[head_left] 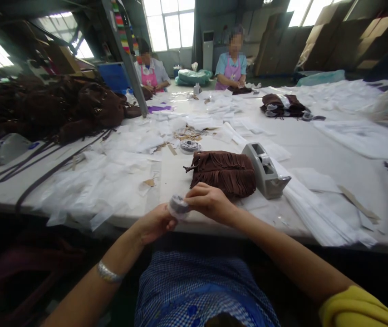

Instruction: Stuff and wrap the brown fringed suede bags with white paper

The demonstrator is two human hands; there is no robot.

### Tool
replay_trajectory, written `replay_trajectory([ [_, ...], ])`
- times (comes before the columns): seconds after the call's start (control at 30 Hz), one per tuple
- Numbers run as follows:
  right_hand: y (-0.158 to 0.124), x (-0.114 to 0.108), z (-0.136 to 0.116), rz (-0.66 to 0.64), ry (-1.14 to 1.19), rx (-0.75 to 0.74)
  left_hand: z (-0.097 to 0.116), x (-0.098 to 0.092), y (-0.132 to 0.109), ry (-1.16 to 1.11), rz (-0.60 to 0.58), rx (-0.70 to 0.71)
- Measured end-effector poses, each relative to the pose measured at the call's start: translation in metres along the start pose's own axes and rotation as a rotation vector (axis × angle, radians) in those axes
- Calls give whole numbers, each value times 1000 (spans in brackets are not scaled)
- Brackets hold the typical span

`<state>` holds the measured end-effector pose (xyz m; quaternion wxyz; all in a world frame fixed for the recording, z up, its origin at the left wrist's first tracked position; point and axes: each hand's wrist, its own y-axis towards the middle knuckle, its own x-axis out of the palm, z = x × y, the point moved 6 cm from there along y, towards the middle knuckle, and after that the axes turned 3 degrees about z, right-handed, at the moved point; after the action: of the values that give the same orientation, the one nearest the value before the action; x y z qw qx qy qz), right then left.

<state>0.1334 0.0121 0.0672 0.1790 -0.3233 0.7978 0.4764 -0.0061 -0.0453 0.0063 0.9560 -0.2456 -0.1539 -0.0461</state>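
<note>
Close to the table's front edge, my left hand point(157, 222) is closed round a small grey roll point(179, 204) with thin whitish wrapping about its lower part. The fingers of my right hand point(210, 202) are pinched at the roll's right side. Just beyond my right hand lies a dark brown fringed suede bag point(226, 170). A grey tape dispenser point(265, 170) stands against the bag's right end. Farther back sits another coiled roll point(190, 145), grey and dark, in clear wrapping.
Thin white sheets point(95, 177) cover the table's left side, with dark straps point(54, 175) beside them. Brown bags point(67, 104) are heaped at the far left. A wrapped brown bundle point(284, 106) lies at the right. Two people point(233, 68) in pink aprons work across the table.
</note>
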Motion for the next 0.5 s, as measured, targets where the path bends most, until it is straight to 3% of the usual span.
replay_trajectory([
  [0.1, 7, -6, 21, 193, 161, 224, 13, -2, 5, -12, 137, 150],
  [0.23, 9, -4, 51, 319, 319, 520, 32, -6, 8, 91, 466, 601],
  [0.33, 9, 0, 65, 350, 471, 654, 39, 1, 11, 279, 591, 858],
  [0.4, 8, 3, 73, 364, 574, 748, 43, 4, 18, 384, 617, 905],
  [0.5, 7, 3, 79, 388, 625, 822, 48, 2, 28, 404, 622, 861],
])
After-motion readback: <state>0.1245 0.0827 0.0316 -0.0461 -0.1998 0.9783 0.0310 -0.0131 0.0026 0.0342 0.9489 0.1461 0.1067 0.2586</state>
